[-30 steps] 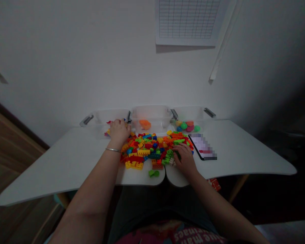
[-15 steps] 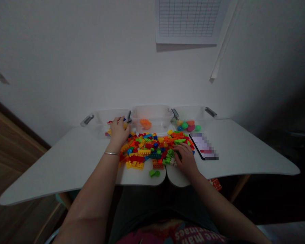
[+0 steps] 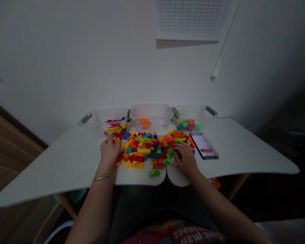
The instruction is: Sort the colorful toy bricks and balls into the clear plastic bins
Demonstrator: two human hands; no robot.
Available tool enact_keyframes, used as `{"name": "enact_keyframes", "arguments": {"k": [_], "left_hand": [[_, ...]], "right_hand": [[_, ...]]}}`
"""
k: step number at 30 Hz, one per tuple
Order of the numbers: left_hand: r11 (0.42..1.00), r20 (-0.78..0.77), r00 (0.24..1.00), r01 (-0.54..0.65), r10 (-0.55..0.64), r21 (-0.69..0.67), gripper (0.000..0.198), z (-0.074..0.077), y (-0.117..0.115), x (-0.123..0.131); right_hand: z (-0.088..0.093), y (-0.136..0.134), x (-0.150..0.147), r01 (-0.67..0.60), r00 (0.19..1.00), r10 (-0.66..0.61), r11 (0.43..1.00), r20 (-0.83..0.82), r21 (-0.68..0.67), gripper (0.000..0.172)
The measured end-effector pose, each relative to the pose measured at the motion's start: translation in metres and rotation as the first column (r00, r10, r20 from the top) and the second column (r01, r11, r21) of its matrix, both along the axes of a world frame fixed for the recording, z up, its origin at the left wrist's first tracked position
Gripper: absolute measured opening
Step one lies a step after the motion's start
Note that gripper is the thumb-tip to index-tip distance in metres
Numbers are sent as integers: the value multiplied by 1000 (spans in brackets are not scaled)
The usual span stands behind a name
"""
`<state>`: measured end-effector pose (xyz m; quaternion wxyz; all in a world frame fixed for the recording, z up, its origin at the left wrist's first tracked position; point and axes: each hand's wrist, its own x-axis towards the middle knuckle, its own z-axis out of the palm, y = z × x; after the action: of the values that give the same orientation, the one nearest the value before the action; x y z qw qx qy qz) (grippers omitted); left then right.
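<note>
touching the brick pile (image 3: 148,149) at opposite edges: left hand (image 3: 109,151), right hand (image 3: 186,158)

Dim and underexposed; right side and corners near black. Wall (image 3: 91,61) evenly grey; chart (image 3: 189,18) casts a soft shadow beneath. Bricks (image 3: 149,149) brightest, colours readable. Table (image 3: 244,149) edges bow: wide-angle distortion. Phone (image 3: 204,145) screen pixelated.

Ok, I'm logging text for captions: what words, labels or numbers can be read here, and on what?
White gridded wall chart: cells too small to read.
Black flat phone: screen blurred, unreadable.
Pink shirt: white lettering cut off and dim, unreadable.
So nothing can be quoted.
</note>
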<state>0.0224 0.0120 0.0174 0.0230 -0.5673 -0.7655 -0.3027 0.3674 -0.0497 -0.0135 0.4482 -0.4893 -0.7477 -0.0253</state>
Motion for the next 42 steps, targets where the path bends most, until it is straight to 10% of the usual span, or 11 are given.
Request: {"name": "enact_keyframes", "arguments": {"k": [12, 24, 30, 42], "left_hand": [[979, -34, 989, 144, -141, 146, 39, 19, 21, 15], [856, 318, 807, 397, -497, 331, 36, 11, 35, -4], [822, 148, 834, 465, -531, 328, 33, 15, 30, -2], [777, -43, 807, 581, -589, 242, 31, 8, 35, 1]], "right_hand": [[2, 4, 2, 24, 999, -25, 999, 38, 31, 24], [60, 62, -1, 160, 971, -127, 975, 201, -157, 31], [79, 98, -20, 370, 873, -141, 817, 467, -443, 35], [75, 110, -38, 560, 761, -310, 757, 570, -337, 29]]}}
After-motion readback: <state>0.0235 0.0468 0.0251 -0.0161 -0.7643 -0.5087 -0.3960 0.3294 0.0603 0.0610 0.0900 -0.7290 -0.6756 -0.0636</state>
